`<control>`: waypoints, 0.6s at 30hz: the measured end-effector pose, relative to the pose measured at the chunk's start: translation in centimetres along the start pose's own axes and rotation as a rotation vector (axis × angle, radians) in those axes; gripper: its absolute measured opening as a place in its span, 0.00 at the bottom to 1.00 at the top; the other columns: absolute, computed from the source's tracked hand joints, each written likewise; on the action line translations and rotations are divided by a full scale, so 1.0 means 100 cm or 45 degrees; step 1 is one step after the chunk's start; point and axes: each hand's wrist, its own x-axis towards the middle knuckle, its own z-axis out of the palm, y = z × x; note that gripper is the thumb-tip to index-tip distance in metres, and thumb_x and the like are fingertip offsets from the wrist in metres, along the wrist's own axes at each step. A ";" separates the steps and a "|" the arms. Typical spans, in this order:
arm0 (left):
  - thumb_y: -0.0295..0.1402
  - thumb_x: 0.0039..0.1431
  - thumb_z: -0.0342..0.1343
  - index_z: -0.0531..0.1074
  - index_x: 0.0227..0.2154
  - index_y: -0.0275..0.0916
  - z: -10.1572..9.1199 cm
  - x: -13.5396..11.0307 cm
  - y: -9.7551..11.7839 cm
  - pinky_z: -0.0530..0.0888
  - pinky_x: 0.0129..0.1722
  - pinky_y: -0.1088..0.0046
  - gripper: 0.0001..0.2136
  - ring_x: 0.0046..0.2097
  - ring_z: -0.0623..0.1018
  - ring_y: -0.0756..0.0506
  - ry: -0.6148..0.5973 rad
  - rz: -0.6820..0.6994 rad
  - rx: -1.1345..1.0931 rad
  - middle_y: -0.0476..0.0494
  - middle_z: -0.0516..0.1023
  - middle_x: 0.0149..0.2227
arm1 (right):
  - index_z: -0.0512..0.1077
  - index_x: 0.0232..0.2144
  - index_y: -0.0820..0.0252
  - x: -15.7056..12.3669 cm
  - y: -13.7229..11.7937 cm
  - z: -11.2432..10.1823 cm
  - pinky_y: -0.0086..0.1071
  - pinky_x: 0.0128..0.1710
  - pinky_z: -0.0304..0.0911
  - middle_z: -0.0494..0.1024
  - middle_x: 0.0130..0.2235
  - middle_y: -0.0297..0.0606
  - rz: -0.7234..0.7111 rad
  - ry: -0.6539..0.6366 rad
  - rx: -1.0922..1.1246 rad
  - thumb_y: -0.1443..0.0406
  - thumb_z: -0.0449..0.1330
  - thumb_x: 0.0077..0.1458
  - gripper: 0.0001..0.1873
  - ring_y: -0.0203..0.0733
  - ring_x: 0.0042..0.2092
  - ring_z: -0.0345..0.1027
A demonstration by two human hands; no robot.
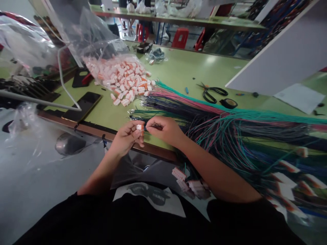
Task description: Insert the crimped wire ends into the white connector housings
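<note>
My left hand [125, 136] is closed on a small white and orange connector [139, 127] near the front edge of the green table [178, 73]. My right hand [166, 129] pinches a thin dark wire [150, 128] whose end meets the connector. The wire comes from a big bundle of green, pink, blue and black wires [224, 126] spread across the table to the right. A pile of the same connectors [125, 80] spills from a clear plastic bag [102, 41] behind my hands.
Scissors [212, 92] and a roll of black tape [228, 103] lie beyond the wires. A black phone [85, 103] lies at the left. Finished connectors on wires [189, 183] hang by my lap. A white board [278, 58] leans at the right; red stools [180, 37] stand behind.
</note>
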 end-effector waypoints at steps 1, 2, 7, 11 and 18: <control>0.36 0.49 0.66 0.70 0.38 0.36 0.000 0.002 -0.002 0.72 0.20 0.83 0.15 0.21 0.74 0.55 0.001 0.003 -0.033 0.54 0.73 0.21 | 0.72 0.25 0.61 0.000 0.001 0.000 0.25 0.30 0.56 0.76 0.28 0.33 -0.008 0.024 -0.028 0.66 0.55 0.47 0.06 0.31 0.28 0.63; 0.35 0.48 0.66 0.70 0.38 0.36 0.001 0.003 -0.003 0.72 0.21 0.83 0.16 0.22 0.74 0.55 0.004 0.004 -0.062 0.54 0.73 0.21 | 0.72 0.24 0.61 -0.001 0.001 -0.001 0.25 0.30 0.56 0.76 0.28 0.33 -0.014 0.054 -0.056 0.66 0.55 0.47 0.06 0.31 0.28 0.63; 0.36 0.47 0.66 0.70 0.39 0.37 -0.002 0.008 -0.006 0.75 0.23 0.80 0.18 0.23 0.75 0.54 -0.006 0.010 -0.126 0.54 0.73 0.24 | 0.73 0.24 0.59 -0.003 0.001 -0.002 0.27 0.30 0.56 0.74 0.25 0.33 -0.046 0.135 -0.212 0.65 0.54 0.48 0.08 0.33 0.28 0.64; 0.38 0.48 0.65 0.69 0.41 0.37 -0.004 0.009 -0.006 0.76 0.24 0.78 0.18 0.24 0.75 0.54 -0.040 0.019 -0.101 0.54 0.71 0.25 | 0.72 0.22 0.58 -0.004 -0.004 -0.001 0.27 0.27 0.53 0.70 0.21 0.32 -0.066 0.133 -0.369 0.65 0.54 0.47 0.08 0.32 0.24 0.59; 0.40 0.49 0.65 0.68 0.41 0.36 -0.004 0.009 -0.006 0.76 0.25 0.78 0.19 0.25 0.74 0.54 -0.051 0.025 -0.078 0.54 0.70 0.24 | 0.71 0.20 0.58 -0.003 -0.008 0.002 0.27 0.26 0.50 0.65 0.18 0.31 -0.048 0.100 -0.564 0.65 0.52 0.47 0.10 0.32 0.22 0.55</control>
